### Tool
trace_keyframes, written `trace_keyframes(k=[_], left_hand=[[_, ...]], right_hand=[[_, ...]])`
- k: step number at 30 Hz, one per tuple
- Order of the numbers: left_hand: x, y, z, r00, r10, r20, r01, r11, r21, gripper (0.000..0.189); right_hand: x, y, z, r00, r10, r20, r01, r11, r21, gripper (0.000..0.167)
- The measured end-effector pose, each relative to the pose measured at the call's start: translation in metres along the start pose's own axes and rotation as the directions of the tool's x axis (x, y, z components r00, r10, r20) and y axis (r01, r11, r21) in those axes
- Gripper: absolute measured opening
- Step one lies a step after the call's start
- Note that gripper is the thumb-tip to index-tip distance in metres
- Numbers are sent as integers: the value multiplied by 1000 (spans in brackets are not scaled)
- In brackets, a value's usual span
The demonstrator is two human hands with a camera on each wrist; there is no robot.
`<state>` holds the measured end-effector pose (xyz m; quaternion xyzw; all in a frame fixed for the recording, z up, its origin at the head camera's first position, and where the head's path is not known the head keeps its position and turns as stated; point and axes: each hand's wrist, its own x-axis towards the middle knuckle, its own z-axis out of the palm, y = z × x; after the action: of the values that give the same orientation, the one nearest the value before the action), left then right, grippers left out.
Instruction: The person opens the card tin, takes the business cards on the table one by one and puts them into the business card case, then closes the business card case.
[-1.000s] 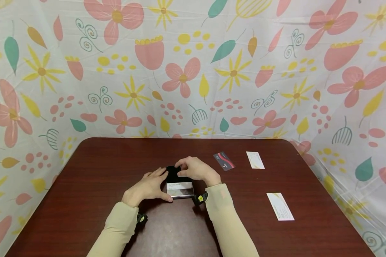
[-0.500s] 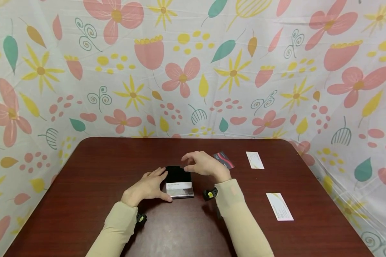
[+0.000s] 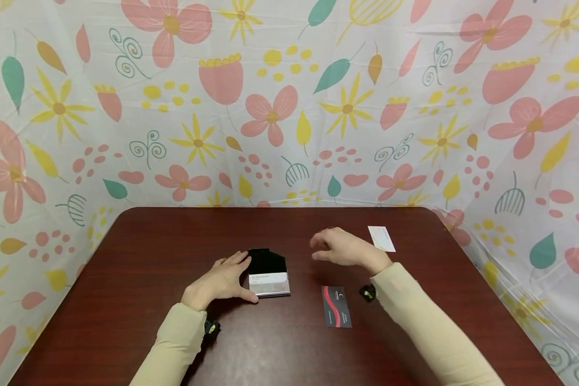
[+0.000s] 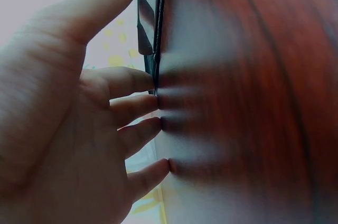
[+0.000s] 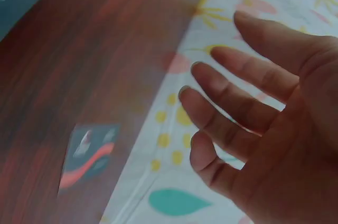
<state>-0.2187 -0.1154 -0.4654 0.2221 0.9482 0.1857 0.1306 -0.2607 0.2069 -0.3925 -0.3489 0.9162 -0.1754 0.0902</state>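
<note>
On the table lies an opened card case (image 3: 266, 262) with a black upper part. A white card shows in its lower part, by a shiny strip. My left hand (image 3: 222, 281) rests at its left edge, fingers spread and nearly straight; in the left wrist view the fingertips touch down beside the case's dark edge (image 4: 157, 55). My right hand (image 3: 349, 247) hovers over the table, fingers loosely bent, holding nothing. A dark business card (image 3: 336, 306) with a pink stripe lies below it. In the right wrist view, a similar dark card (image 5: 90, 155) lies near the table's edge.
A white card (image 3: 381, 238) lies beyond my right wrist, partly covered by it. My right forearm crosses the right side of the brown table (image 3: 173, 230). A flowered cloth (image 3: 270, 64) hangs behind and at both sides.
My right hand has moved right, away from the case, uncovering the near dark card. The far dark card and a nearer white card are hidden from the head view. My left hand stays put.
</note>
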Motion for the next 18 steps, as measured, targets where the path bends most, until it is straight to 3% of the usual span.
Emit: trace_keyframes(k=[9,18], left_hand=[[-1,0,0,1000,0,1,0,1000,-3,108],[0,0,0,1000,4,0,-4,1000,-2,109]], right_hand=[[-43,30,-4,999,-33,-19,32,996,-80,17],[-90,60,-5,999,37,-38,-39,998,-45,16]])
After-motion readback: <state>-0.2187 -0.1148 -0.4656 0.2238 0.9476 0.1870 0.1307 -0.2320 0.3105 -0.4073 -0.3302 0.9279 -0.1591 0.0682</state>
